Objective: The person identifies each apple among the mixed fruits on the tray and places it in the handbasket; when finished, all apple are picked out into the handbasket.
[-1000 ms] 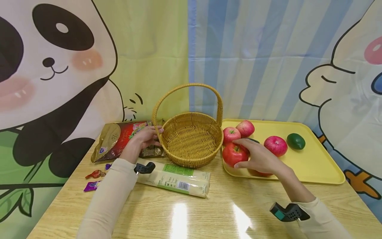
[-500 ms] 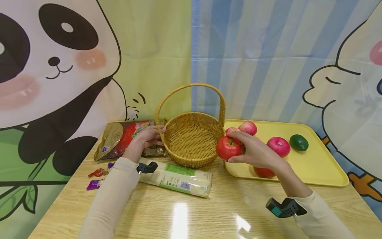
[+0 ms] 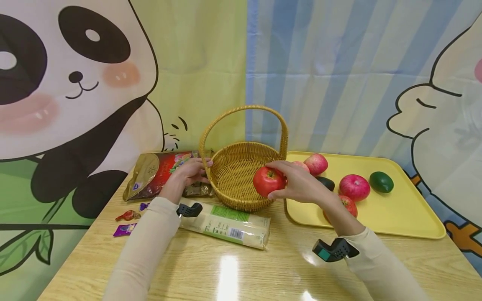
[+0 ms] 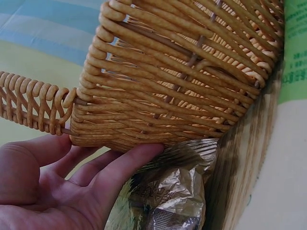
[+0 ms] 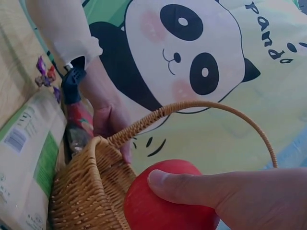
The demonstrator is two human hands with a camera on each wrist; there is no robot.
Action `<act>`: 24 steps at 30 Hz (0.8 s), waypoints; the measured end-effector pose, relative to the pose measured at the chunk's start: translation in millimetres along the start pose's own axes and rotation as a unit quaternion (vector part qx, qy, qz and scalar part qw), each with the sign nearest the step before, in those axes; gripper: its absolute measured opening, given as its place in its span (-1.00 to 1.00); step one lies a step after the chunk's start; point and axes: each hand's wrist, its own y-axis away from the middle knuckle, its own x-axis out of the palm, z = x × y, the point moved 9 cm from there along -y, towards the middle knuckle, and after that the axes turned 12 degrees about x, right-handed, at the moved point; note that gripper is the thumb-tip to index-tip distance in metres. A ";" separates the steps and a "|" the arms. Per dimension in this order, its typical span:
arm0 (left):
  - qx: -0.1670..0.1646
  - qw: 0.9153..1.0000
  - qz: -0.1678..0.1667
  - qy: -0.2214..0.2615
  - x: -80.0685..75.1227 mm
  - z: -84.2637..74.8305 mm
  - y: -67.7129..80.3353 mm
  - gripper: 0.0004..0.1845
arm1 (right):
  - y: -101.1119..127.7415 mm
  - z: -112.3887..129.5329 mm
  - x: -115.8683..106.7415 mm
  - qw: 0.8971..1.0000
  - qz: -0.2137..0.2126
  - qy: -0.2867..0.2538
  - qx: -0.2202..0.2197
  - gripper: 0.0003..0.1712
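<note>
wooden table [image 3: 263,271]: right hand [image 3: 299,184] fingers grip apple [image 3: 268,181] over basket [image 3: 241,179] rim, left hand [image 3: 190,172] flat against it.

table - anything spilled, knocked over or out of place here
Only three wrapped candies lie loose on the table by the snack bag. The basket stands upright, and fruit sits on the tray.

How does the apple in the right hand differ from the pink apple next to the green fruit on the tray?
The held apple is deep, even red; the tray apple is paler pink with light streaks. The held apple is gripped in the air by the right hand over the basket's rim; the tray apple rests untouched on the yellow tray, beside the green fruit. Both are round and look about the same size.
</note>
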 end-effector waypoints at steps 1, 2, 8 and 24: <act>-0.001 1.000 -0.001 0.001 -0.2 0.2 0.1 -0.46 | -3.0 1.0 2.4 1.000 0.004 0.001 0.002 -0.10; -0.002 1.000 -0.003 0.001 -0.5 0.3 0.3 -0.46 | -5.9 1.5 4.9 1.000 0.006 0.002 0.005 -0.10; 0.002 1.000 -0.002 0.001 -0.2 0.2 0.2 -0.44 | -21.0 4.6 17.9 1.000 0.016 0.002 0.014 -0.10; 0.006 1.000 -0.002 0.000 -0.9 2.3 -1.6 -0.47 | -51.6 11.1 56.4 1.000 0.028 0.006 0.002 -0.10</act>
